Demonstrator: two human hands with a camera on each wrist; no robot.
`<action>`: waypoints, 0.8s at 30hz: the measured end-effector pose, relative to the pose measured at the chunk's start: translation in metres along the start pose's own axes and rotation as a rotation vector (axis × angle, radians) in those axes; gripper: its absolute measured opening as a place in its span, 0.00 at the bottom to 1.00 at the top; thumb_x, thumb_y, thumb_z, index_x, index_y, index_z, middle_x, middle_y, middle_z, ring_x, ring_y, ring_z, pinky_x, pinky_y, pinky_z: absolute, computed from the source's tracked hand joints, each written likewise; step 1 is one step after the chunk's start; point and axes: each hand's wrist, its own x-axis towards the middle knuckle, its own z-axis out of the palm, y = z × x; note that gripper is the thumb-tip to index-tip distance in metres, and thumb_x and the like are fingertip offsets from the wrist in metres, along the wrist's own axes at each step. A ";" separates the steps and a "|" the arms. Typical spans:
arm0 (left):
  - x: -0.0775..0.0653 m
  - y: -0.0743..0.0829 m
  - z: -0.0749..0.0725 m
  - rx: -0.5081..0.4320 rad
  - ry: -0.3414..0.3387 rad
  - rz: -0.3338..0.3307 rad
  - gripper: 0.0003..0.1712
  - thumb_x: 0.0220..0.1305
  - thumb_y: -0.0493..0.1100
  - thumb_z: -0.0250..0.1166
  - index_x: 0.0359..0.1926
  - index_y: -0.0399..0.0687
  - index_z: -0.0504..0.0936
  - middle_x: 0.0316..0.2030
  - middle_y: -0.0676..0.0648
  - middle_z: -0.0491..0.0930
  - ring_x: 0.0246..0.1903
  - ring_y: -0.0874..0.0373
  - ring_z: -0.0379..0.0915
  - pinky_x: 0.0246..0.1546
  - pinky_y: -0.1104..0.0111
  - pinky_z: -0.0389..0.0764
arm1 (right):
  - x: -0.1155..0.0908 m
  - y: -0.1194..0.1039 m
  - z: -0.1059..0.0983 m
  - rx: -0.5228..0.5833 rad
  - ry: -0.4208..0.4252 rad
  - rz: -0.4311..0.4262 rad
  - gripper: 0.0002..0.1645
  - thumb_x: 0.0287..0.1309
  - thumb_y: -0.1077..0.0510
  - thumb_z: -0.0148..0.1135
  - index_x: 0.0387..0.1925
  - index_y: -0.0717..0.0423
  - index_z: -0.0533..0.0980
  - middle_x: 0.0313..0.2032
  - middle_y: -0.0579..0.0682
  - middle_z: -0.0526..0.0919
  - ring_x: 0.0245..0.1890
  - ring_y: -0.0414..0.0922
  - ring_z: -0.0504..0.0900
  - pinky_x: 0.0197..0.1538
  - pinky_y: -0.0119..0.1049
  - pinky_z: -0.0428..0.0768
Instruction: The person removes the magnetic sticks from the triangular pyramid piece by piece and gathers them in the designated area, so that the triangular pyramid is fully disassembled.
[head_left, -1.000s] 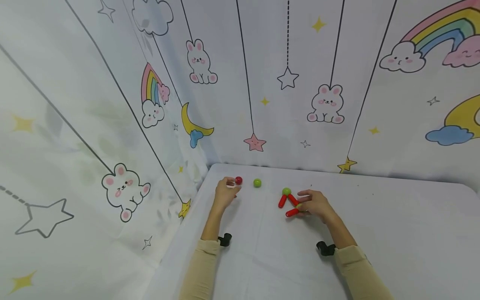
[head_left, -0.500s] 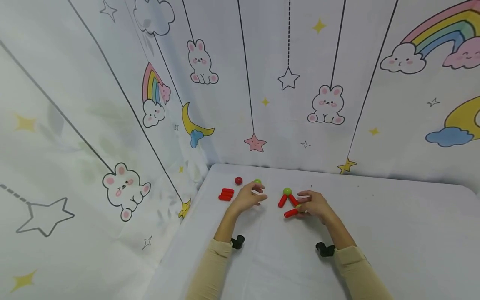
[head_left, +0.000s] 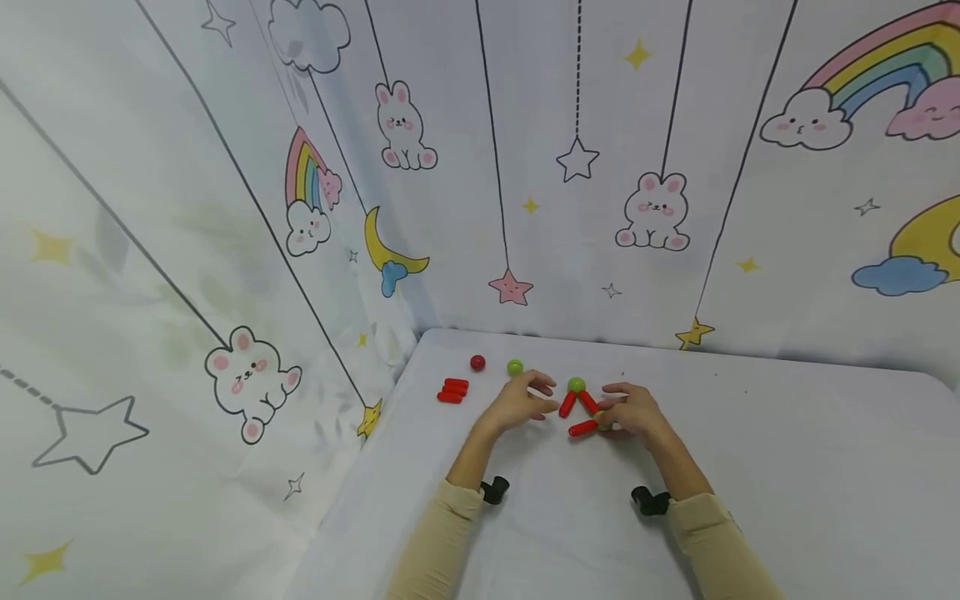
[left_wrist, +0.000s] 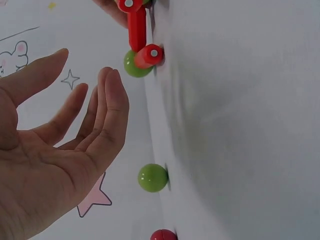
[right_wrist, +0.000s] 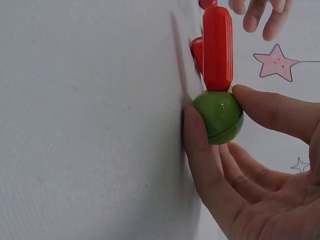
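Between thumb and forefinger, my right hand (head_left: 635, 411) pinches a green ball (right_wrist: 218, 119) with a red ribbed rod (right_wrist: 218, 47) joined to it. This rod points left along the table in the head view. Just beyond, another green ball (head_left: 576, 384) has two red rods running from it in a V, a left one (head_left: 567, 405) and a right one (head_left: 588, 402), whose near end reaches the pinched ball. My left hand (head_left: 517, 403) holds nothing; its fingers are loosely bent, their tips close to the left rod. The left wrist view shows its palm (left_wrist: 55, 170) bare.
Farther back on the white-covered table (head_left: 810, 467) lie a loose green ball (head_left: 515, 367) and a dark red ball (head_left: 477, 362). Several red rods (head_left: 452, 391) lie side by side at the left. A printed white curtain (head_left: 570, 250) stands behind the table's back edge.
My left hand has moved right, from beside the dark red ball to near the joined pieces, uncovering the red rods at left. My right hand still pinches its green ball, nearly in place.
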 end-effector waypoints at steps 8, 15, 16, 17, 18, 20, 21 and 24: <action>0.006 -0.003 0.015 -0.014 -0.039 -0.003 0.25 0.67 0.39 0.73 0.61 0.38 0.79 0.53 0.39 0.81 0.41 0.57 0.84 0.41 0.64 0.88 | 0.000 0.000 0.000 0.018 0.005 0.015 0.44 0.57 0.68 0.72 0.73 0.68 0.64 0.57 0.66 0.83 0.47 0.53 0.86 0.46 0.45 0.89; 0.008 -0.006 0.023 -0.013 -0.070 -0.024 0.28 0.65 0.38 0.74 0.63 0.35 0.77 0.57 0.35 0.79 0.42 0.57 0.84 0.41 0.62 0.88 | 0.000 0.000 0.000 -0.024 0.023 0.016 0.43 0.59 0.65 0.74 0.72 0.68 0.65 0.55 0.65 0.85 0.46 0.53 0.87 0.45 0.43 0.89; 0.009 -0.007 0.024 -0.014 -0.071 -0.029 0.28 0.65 0.37 0.74 0.63 0.35 0.77 0.57 0.35 0.80 0.42 0.57 0.83 0.41 0.62 0.88 | -0.001 0.000 0.000 -0.020 0.022 0.017 0.43 0.59 0.65 0.74 0.72 0.68 0.65 0.55 0.66 0.84 0.45 0.52 0.87 0.45 0.44 0.89; 0.009 -0.007 0.025 -0.016 -0.071 -0.034 0.28 0.64 0.37 0.74 0.63 0.36 0.78 0.56 0.36 0.80 0.42 0.57 0.83 0.41 0.62 0.88 | -0.001 -0.001 0.000 -0.015 0.024 0.023 0.43 0.59 0.65 0.74 0.72 0.67 0.65 0.55 0.66 0.84 0.45 0.52 0.87 0.45 0.44 0.89; 0.010 -0.008 0.026 -0.013 -0.072 -0.037 0.27 0.64 0.37 0.74 0.62 0.36 0.78 0.56 0.37 0.80 0.42 0.57 0.83 0.42 0.62 0.88 | -0.002 -0.001 0.000 -0.012 0.022 0.020 0.43 0.58 0.65 0.74 0.72 0.68 0.65 0.55 0.66 0.84 0.45 0.52 0.87 0.44 0.44 0.89; 0.011 -0.009 0.027 0.004 -0.070 -0.036 0.27 0.63 0.37 0.75 0.61 0.38 0.79 0.55 0.39 0.81 0.42 0.58 0.82 0.42 0.64 0.87 | -0.002 -0.001 -0.001 -0.005 0.020 0.015 0.44 0.58 0.65 0.75 0.71 0.69 0.65 0.55 0.67 0.84 0.45 0.52 0.87 0.44 0.45 0.89; 0.012 -0.009 0.028 0.012 -0.068 -0.033 0.26 0.63 0.37 0.75 0.61 0.38 0.79 0.55 0.39 0.82 0.42 0.58 0.82 0.42 0.65 0.86 | -0.003 -0.001 -0.002 0.000 0.021 0.013 0.44 0.57 0.65 0.75 0.71 0.69 0.65 0.56 0.67 0.83 0.45 0.52 0.88 0.44 0.46 0.89; 0.015 -0.008 0.030 0.029 -0.060 -0.015 0.26 0.62 0.36 0.75 0.60 0.38 0.80 0.53 0.40 0.83 0.42 0.60 0.82 0.42 0.67 0.85 | -0.004 -0.002 -0.003 0.008 0.022 0.008 0.45 0.57 0.65 0.76 0.71 0.69 0.65 0.56 0.68 0.83 0.45 0.52 0.88 0.44 0.46 0.89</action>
